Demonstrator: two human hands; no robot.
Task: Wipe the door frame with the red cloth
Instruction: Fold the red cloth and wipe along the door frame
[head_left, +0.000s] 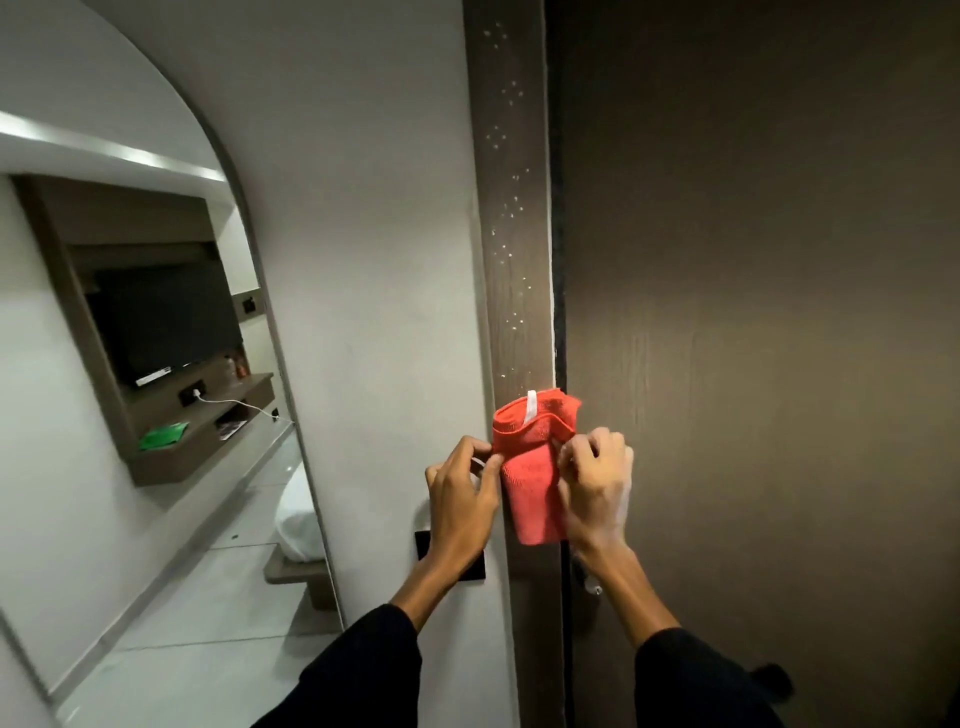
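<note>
A dark brown wooden door frame (511, 218) runs vertically up the middle of the head view, dotted with small white droplets above the cloth. The red cloth (531, 467), folded and with a white tag at its top, lies against the frame. My left hand (460, 499) pinches the cloth's left edge. On the right edge, my right hand (597, 483) grips it with curled fingers. Both sleeves are black.
The closed brown door (753, 312) fills the right side. An arched mirror (156, 338) on the white wall at left reflects a TV, shelves and a bed. A black switch plate (423, 545) sits on the wall behind my left wrist.
</note>
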